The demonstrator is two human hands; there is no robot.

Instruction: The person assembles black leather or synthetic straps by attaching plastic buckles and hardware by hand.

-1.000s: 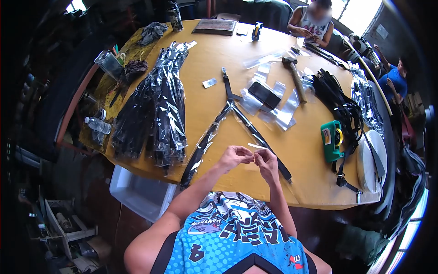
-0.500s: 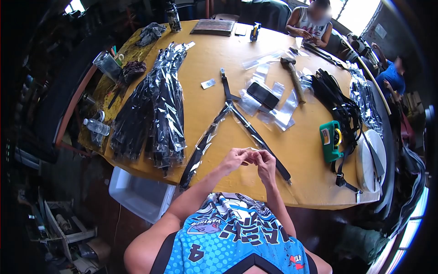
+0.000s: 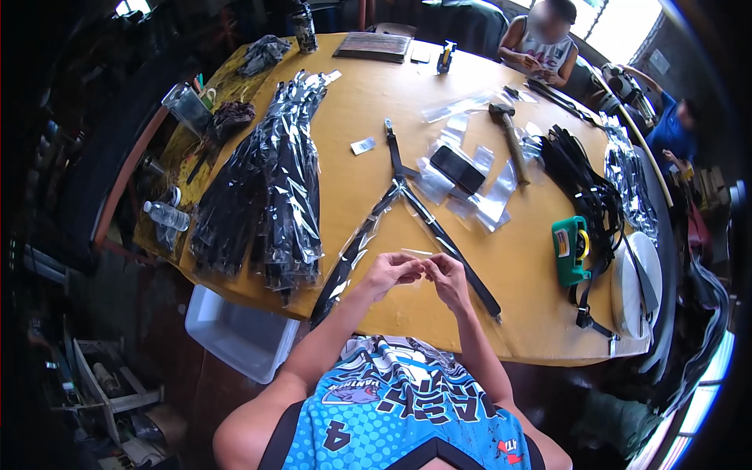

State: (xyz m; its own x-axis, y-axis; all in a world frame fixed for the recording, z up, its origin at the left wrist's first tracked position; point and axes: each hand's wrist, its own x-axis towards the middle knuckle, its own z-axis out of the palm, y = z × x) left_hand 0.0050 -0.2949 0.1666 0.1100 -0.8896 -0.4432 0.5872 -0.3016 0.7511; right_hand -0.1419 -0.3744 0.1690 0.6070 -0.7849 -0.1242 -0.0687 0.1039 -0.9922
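My left hand (image 3: 392, 272) and my right hand (image 3: 446, 276) meet near the table's front edge, fingertips pinched together. Between them is a thin, clear plastic sleeve (image 3: 417, 251), only faintly visible with a pale upper edge. Just beyond my hands lies a black Y-shaped strap (image 3: 399, 168) with metal clips at its ends. Its two lower legs spread to either side of my hands, and shiny clear plastic covers at least part of them. A small white label (image 3: 363, 146) rests left of the strap's top.
Plastic-wrapped black straps (image 3: 290, 180) are heaped at left. To the right are a phone (image 3: 457, 168) on clear sleeves, a hammer (image 3: 511, 145), a green tape dispenser (image 3: 569, 251) and loose black straps (image 3: 580, 172). A co-worker (image 3: 540, 43) sits across the table; a white bin (image 3: 235, 333) stands below.
My fingertips have shifted slightly and more of the clear sleeve's pale edge shows above them. The view has tilted a little; the strap lies as before.
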